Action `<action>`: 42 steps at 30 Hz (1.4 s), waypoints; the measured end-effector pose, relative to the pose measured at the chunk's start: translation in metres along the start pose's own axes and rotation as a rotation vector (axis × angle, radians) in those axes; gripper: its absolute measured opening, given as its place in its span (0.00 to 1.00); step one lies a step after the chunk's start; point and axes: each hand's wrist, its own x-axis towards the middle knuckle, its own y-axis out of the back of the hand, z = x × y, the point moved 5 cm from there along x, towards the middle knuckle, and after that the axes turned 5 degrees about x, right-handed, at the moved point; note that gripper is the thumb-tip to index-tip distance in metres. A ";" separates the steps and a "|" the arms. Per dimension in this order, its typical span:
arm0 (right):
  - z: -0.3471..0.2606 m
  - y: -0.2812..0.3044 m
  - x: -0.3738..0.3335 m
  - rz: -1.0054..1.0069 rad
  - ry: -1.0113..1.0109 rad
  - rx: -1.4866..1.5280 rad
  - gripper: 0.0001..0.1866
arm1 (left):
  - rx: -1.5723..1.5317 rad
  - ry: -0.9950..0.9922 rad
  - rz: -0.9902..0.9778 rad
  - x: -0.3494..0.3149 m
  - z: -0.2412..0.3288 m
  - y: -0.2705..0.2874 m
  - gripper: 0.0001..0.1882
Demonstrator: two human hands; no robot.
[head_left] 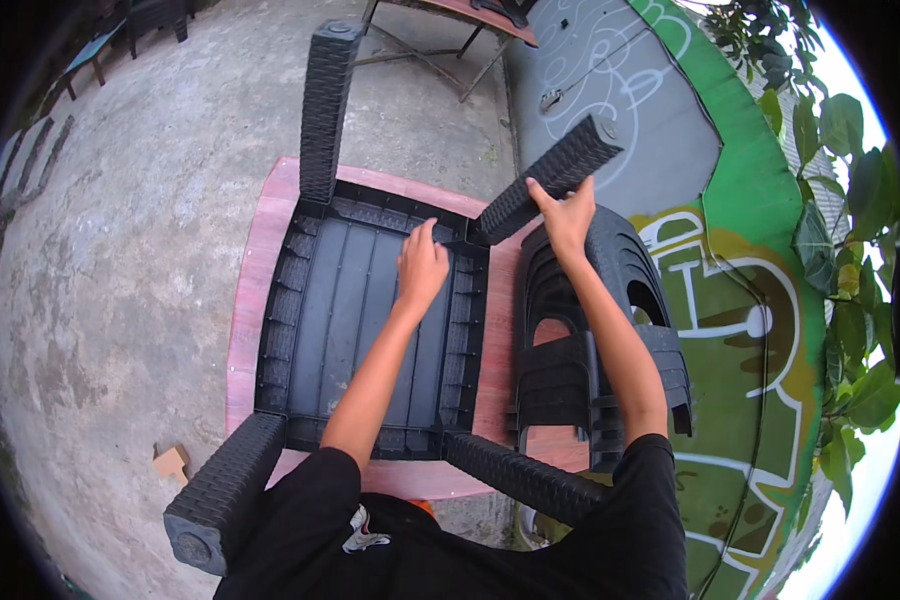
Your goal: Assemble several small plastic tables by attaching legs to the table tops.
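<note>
A black plastic table (358, 330) with a woven pattern lies upside down, its ribbed underside facing up and its legs sticking up from the corners. My right hand (568, 215) is wrapped round the far right leg (515, 205), near its upper end. This leg leans outward to the right and meets the frame at the corner. Over the underside, close to that same corner, my left hand (423, 262) hangs with its fingers loosely bent and apart; whether the fingertips touch the frame I cannot tell. The far left leg (327, 120) stands at its corner.
Beneath the black table is a pinkish wood-topped surface (253, 290). Stacked black plastic chair parts (600, 300) sit on its right side, near a painted wall (710, 300). A wooden table (470, 15) stands beyond. Brown cardboard (171, 463) lies on the concrete floor at left.
</note>
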 end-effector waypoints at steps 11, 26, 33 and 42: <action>-0.004 -0.013 -0.003 0.060 -0.177 -0.163 0.40 | -0.469 -0.609 -0.205 0.134 0.164 0.011 0.40; 0.015 0.020 -0.003 0.153 -0.249 -0.102 0.38 | -0.340 -0.599 -0.438 0.131 0.246 -0.034 0.50; 0.009 0.010 -0.003 0.135 -0.206 -0.080 0.35 | -0.336 -0.537 -0.460 0.129 0.237 -0.015 0.51; 0.003 -0.001 -0.008 0.049 -0.206 -0.074 0.34 | -0.443 -0.461 -0.447 0.129 0.217 -0.009 0.50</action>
